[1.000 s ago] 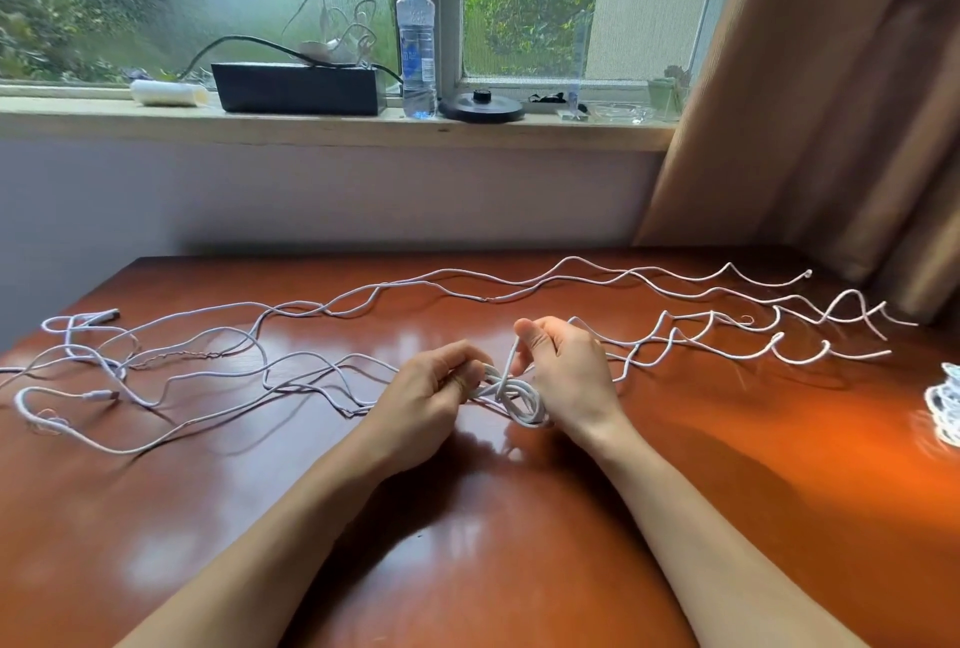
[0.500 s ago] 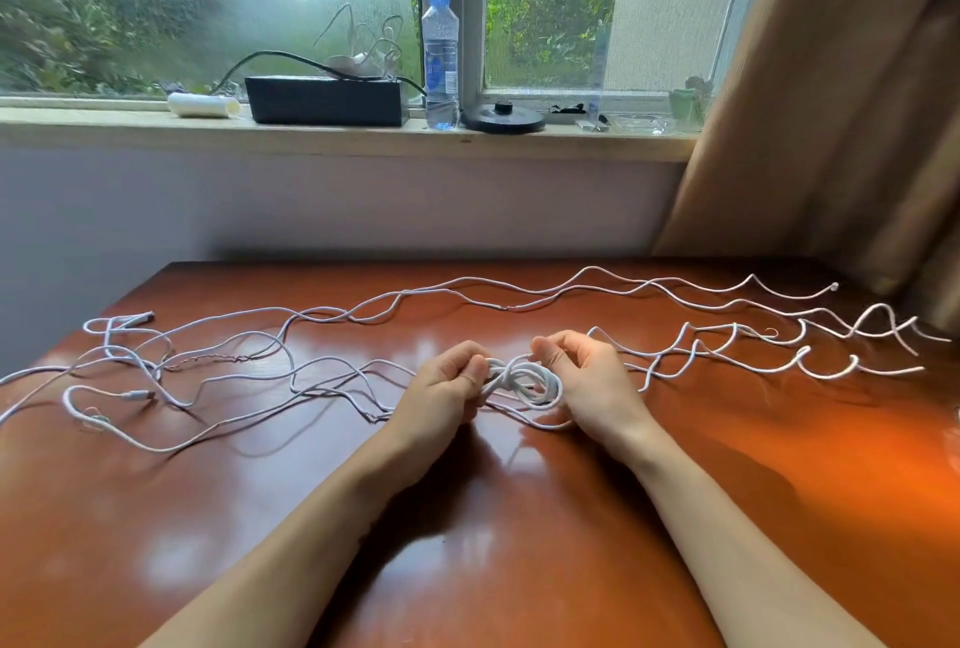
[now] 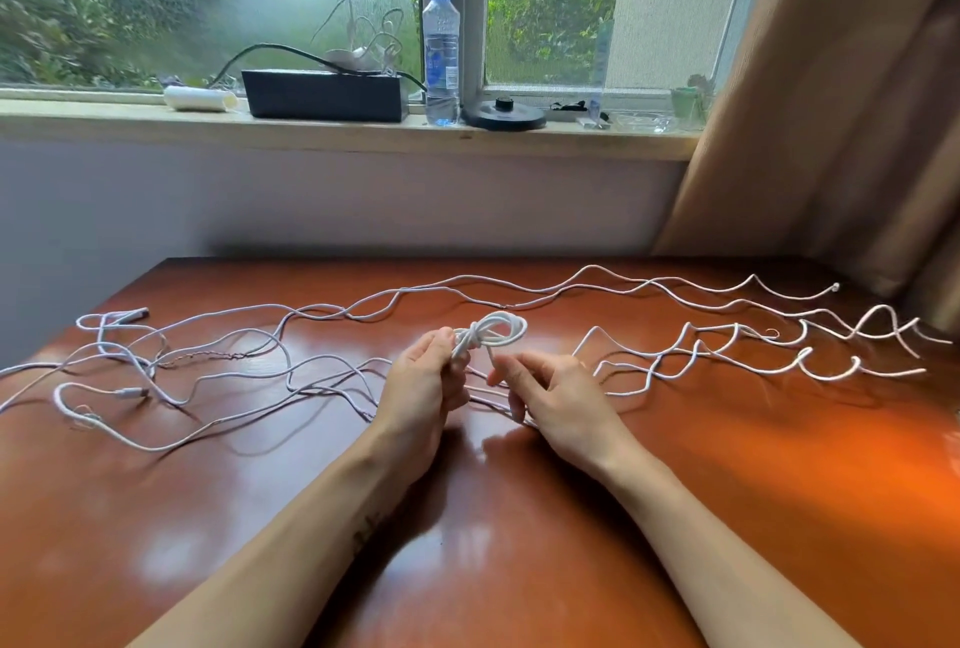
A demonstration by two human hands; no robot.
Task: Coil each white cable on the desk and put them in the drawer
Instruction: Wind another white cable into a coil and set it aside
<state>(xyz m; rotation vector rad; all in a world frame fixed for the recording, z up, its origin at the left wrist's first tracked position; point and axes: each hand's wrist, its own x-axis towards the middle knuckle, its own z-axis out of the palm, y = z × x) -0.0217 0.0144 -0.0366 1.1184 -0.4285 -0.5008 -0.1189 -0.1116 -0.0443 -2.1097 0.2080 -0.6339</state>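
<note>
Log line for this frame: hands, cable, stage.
stage: coiling | left hand: grips small coil | right hand: beside coil, grip unclear | other white cables: loose on desk | drawer: not seen

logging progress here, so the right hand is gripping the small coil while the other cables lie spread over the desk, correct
Not quite. The left hand grips the small coil, not the right hand, which sits just beside it with its fingers loosely curled. The head view shows this. The rest holds: the other cables lie spread over the desk.
</note>
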